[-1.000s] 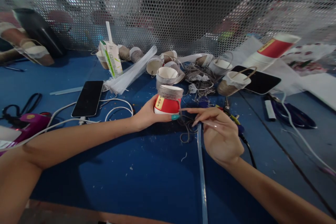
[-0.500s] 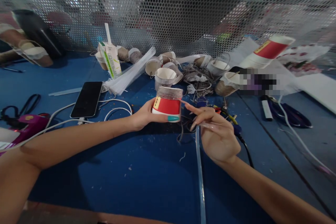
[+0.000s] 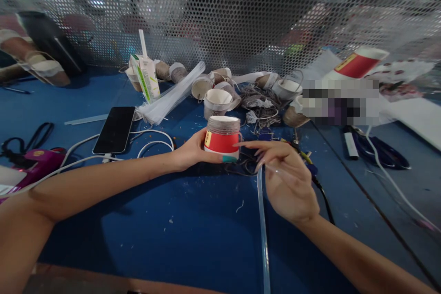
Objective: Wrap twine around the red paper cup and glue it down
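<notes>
My left hand [image 3: 195,149] is closed round a white paper cup [image 3: 222,143] with a red band, its thumb along the lower front. Grey twine [image 3: 223,125] wraps the upper part of the cup in several turns, just below its open top. My right hand [image 3: 287,177] is at the cup's right side, index finger stretched to the red band. A thin strand of twine runs between the cup and those fingers, which look closed on it; the exact grip is partly hidden. Below them a long translucent stick [image 3: 263,234] reaches towards me.
Behind the cup are twine-wrapped cups [image 3: 217,101], a tangle of twine [image 3: 260,103] and white strips [image 3: 170,101]. A drink carton [image 3: 146,78], phone [image 3: 115,130] with cable and purple glue gun [image 3: 41,165] are left. Scissors [image 3: 386,149] and a marker [image 3: 350,144] lie right. Perforated metal [image 3: 220,18] stands behind.
The cup has shifted slightly right and tilted so that more of its top shows. My right index finger has moved lower on the cup's side.
</notes>
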Motion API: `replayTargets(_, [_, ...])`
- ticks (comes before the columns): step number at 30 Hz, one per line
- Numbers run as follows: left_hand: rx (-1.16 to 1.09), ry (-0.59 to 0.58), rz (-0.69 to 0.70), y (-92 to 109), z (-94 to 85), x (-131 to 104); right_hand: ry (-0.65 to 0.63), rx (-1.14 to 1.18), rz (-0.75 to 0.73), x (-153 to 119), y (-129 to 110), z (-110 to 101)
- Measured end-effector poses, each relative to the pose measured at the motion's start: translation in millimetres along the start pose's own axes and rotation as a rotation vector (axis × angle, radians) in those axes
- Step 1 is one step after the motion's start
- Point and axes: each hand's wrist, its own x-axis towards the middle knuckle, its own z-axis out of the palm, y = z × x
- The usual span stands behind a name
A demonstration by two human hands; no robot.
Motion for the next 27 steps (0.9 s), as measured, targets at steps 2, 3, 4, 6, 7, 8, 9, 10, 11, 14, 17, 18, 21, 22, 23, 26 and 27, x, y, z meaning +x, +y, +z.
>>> replayTargets(2, [-0.003,-0.020,-0.012,1.1,0.4,-0.1,-0.142,-0.088,0.066,-3.6,-4.3,-1.7])
replayTargets(3, [0.000,-0.026,-0.018,1.4,0.3,-0.3,-0.184,-0.125,0.082,-5.0,-5.3,-2.5])
replayTargets(4, [0.004,-0.027,-0.020,1.5,0.1,-0.5,-0.206,-0.148,0.085,-5.9,-5.7,-3.2])
replayTargets(6, [0.013,-0.027,-0.015,1.0,-0.7,-1.1,-0.214,-0.163,0.085,-6.5,-5.1,-4.0])
replayTargets(7, [0.017,-0.027,-0.009,0.5,-1.1,-1.3,-0.202,-0.160,0.085,-6.2,-4.4,-4.1])
replayTargets(8, [0.021,-0.025,-0.004,-0.1,-1.5,-1.5,-0.180,-0.151,0.086,-5.7,-3.7,-4.0])
replayTargets(9, [0.025,-0.023,-0.001,-0.8,-1.9,-1.5,-0.150,-0.135,0.090,-5.0,-3.1,-3.7])
replayTargets(10, [0.028,-0.019,-0.001,-1.6,-2.4,-1.5,-0.115,-0.113,0.096,-4.1,-2.5,-3.4])
replayTargets(11, [0.032,-0.016,-0.001,-2.4,-2.9,-1.3,-0.081,-0.087,0.106,-3.0,-1.8,-2.9])
replayTargets(14, [0.044,-0.013,0.008,-4.5,-4.9,-0.5,-0.010,0.015,0.107,1.1,1.6,-1.9])
replayTargets(17, [0.049,-0.001,0.007,-4.8,-6.2,0.3,0.062,0.091,0.071,5.3,6.5,-1.2])
replayTargets(18, [0.049,0.004,0.006,-4.4,-6.0,0.4,0.090,0.098,0.055,6.0,7.7,-1.0])
replayTargets(21, [0.045,0.001,0.015,-2.5,-3.3,0.6,0.146,0.064,-0.001,4.7,6.6,-0.8])
replayTargets(22, [0.050,-0.003,0.020,-2.0,-1.9,0.6,0.131,0.022,-0.017,3.1,4.7,-1.0])
replayTargets(23, [0.061,-0.004,0.022,-1.7,-0.5,0.4,0.087,-0.036,-0.031,1.4,2.3,-1.3])
replayTargets(26, [0.096,0.026,0.014,-2.8,2.3,-0.7,-0.175,-0.264,-0.070,-2.6,-4.5,-3.1])
replayTargets(27, [0.100,0.036,0.008,-3.7,2.6,-1.1,-0.264,-0.332,-0.091,-3.0,-5.9,-3.7])
